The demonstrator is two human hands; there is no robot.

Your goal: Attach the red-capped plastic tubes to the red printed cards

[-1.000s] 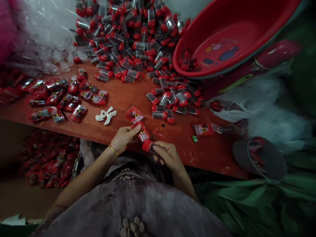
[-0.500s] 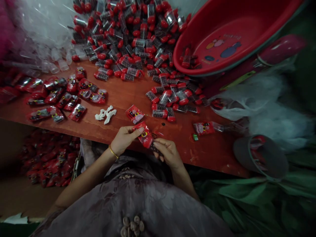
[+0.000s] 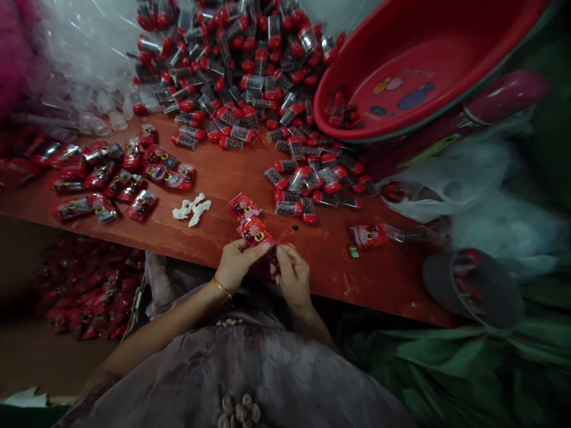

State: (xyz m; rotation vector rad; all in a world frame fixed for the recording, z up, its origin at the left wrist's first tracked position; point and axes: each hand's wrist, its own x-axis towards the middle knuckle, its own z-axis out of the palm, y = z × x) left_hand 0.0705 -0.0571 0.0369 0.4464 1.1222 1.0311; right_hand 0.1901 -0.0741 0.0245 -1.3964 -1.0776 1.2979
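At the table's front edge, my left hand (image 3: pixel 237 261) pinches a red printed packet (image 3: pixel 253 229) between thumb and fingers. My right hand (image 3: pixel 292 274) is closed around a small dark-filled clear tube (image 3: pixel 273 255), which meets the packet's lower end; whether it is inside the packet I cannot tell. Another flat red packet (image 3: pixel 241 204) lies on the table just beyond, partly covered by the held one. Crumpled white scraps (image 3: pixel 193 210) rest left of it. To the right are several clear tubes with red caps (image 3: pixel 289 208).
A large pile of red-capped tubes (image 3: pixel 250 83) fills the back, beside a tilted red basin (image 3: pixel 428 53). Filled packets (image 3: pixel 141 205) lie at left, with more in a box below (image 3: pixel 89 285). A grey bin (image 3: pixel 439 282) and clear plastic bags (image 3: pixel 482 172) stand right.
Both hands have drawn slightly down toward my body and closer together. The held packet now tilts away, overlapping the packet on the table.
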